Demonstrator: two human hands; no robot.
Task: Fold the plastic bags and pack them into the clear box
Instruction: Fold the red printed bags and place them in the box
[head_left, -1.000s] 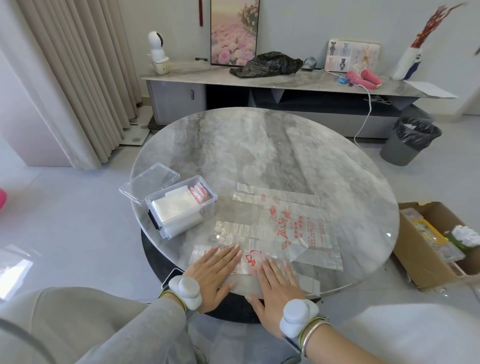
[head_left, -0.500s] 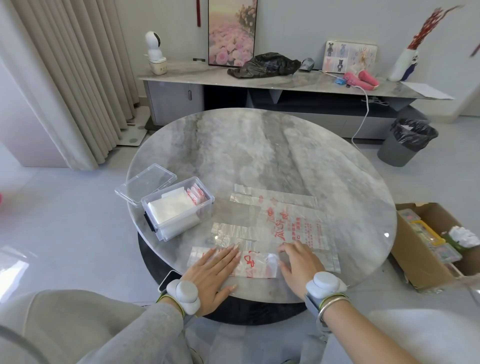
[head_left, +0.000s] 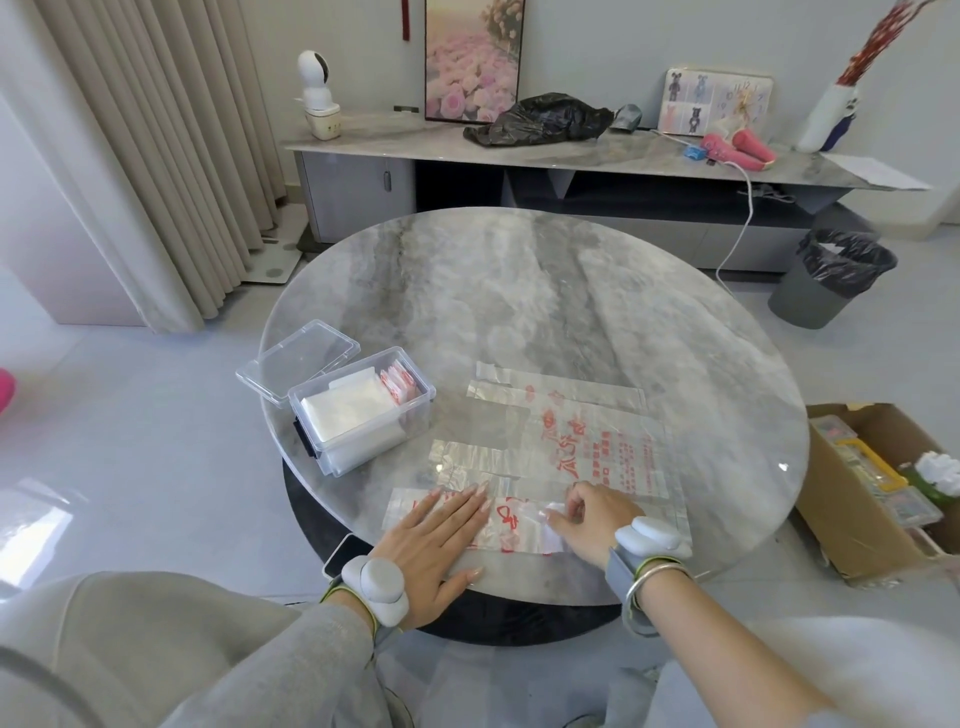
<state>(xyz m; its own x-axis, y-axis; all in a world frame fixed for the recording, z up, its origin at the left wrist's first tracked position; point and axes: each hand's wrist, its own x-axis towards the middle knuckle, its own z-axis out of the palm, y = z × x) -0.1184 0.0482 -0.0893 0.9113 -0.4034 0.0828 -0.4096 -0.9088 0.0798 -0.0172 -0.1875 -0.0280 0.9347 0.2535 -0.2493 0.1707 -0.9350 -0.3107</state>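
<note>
Left hand: flat, fingers straight, slightly spread, pressing narrow folded plastic bag at near edge of round table. Right hand: fingers curled, pinching bag's right end. Second printed bag lies flat just beyond. Clear box at left edge, holding folded bags; lid touching its far-left side.

Left hand flat with straight fingers; right hand curled, apparently in a pinch.

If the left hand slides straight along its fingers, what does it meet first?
Likely the larger red-printed bag, spread flat just beyond the left hand; the clear box lies left of that line.
</note>
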